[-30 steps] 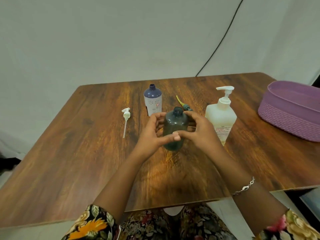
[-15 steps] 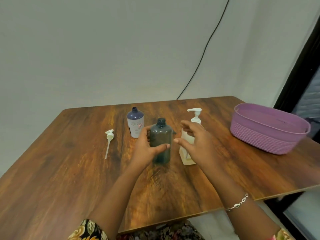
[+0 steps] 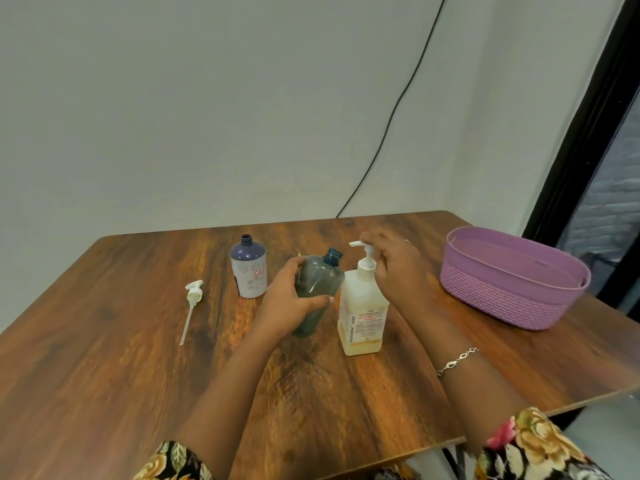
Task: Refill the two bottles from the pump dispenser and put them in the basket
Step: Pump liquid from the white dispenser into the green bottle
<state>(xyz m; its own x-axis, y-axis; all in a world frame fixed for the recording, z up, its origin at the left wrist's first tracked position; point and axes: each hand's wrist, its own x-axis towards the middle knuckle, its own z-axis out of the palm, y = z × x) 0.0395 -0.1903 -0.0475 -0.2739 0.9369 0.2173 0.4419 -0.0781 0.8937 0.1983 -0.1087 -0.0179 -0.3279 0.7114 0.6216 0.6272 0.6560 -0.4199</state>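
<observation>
My left hand [image 3: 289, 299] grips a dark green uncapped bottle [image 3: 317, 289], tilted so its open neck leans toward the nozzle of the white pump dispenser [image 3: 362, 306]. My right hand [image 3: 391, 265] rests on top of the dispenser's pump head, fingers over it. A second uncapped bottle [image 3: 248, 268], purple on top with a white label, stands upright behind and to the left. The purple basket [image 3: 512, 275] sits at the table's right side.
A loose white pump cap with its tube [image 3: 192, 301] lies on the wooden table [image 3: 104, 358] to the left. A black cable [image 3: 391, 116] runs down the wall behind. The table's front edge is close to my body.
My right hand left the green bottle and went onto the dispenser's pump head. My left hand tilted the green bottle toward the nozzle. The camera view rose.
</observation>
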